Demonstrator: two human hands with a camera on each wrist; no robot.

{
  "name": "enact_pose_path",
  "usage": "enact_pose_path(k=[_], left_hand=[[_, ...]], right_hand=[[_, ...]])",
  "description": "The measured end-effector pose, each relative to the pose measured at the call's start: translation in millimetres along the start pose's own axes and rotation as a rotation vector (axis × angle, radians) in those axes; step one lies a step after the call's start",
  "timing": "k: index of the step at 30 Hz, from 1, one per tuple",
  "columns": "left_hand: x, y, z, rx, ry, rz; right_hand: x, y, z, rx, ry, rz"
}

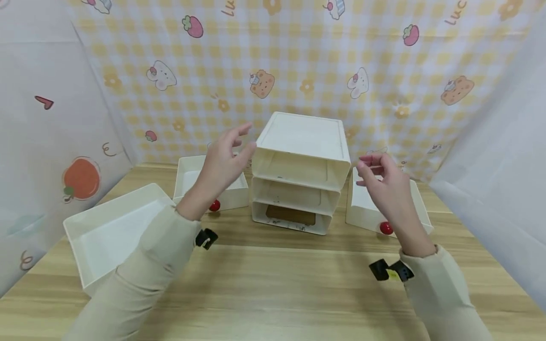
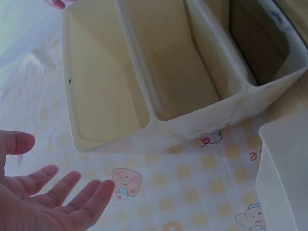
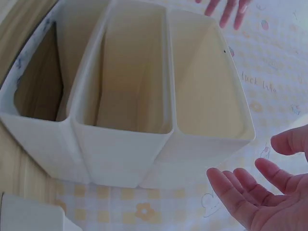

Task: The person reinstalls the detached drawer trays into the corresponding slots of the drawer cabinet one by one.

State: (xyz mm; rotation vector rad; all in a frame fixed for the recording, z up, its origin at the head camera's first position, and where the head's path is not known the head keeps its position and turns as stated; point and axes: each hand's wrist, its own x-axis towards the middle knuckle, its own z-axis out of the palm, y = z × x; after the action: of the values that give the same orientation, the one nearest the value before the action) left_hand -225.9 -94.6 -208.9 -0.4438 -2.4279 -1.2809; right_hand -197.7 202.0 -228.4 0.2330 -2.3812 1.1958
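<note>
So, three-tier shell [image 1: 298,183] stands on the bench [image 1: 273,289], mouths facing the wearer, top box [image 1: 303,142] between left grip [image 1: 224,158], near its left wall, and right grip [image 1: 386,182], just beside its right front corner. Both relaxed, holding nothing; can't tell which is nearer. Drawers [image 1: 362,216] flank it.

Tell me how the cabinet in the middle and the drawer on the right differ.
The cabinet is taller; the drawer is lower.
The cabinet's three stacked openings face the person, while the drawer opens upward.
The drawer has a round red knob on its front; the cabinet shows none.
Both are cream-white and stand on the wooden table.
</note>
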Motion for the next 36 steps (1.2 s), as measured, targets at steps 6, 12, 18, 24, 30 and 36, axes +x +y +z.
enact_pose_path(k=[6, 12, 18, 24, 30, 36], left_hand=[[25.7, -5.5, 2.1, -0.059, -0.052, -0.149], [36.4, -9.5, 10.2, -0.154, -0.082, -0.247], [40.1, -11.3, 12.6, -0.23, -0.062, -0.292], [42.1, -13.3, 12.3, -0.219, -0.058, -0.312], [44.3, -15.0, 12.6, -0.21, -0.053, -0.302], [45.3, -14.3, 13.4, -0.198, -0.059, -0.284]], right_hand=[[17.2, -1.9, 10.2, 0.132, -0.019, 0.087], [25.8, -1.9, 15.7, 0.182, -0.019, 0.116], [34.0, -2.4, 15.3, 0.271, -0.029, 0.182], [38.8, -3.1, 14.1, 0.351, -0.06, 0.243], [42.6, -4.4, 16.1, 0.257, -0.061, 0.267], [44.4, -4.0, 11.8, 0.255, -0.094, 0.271]])
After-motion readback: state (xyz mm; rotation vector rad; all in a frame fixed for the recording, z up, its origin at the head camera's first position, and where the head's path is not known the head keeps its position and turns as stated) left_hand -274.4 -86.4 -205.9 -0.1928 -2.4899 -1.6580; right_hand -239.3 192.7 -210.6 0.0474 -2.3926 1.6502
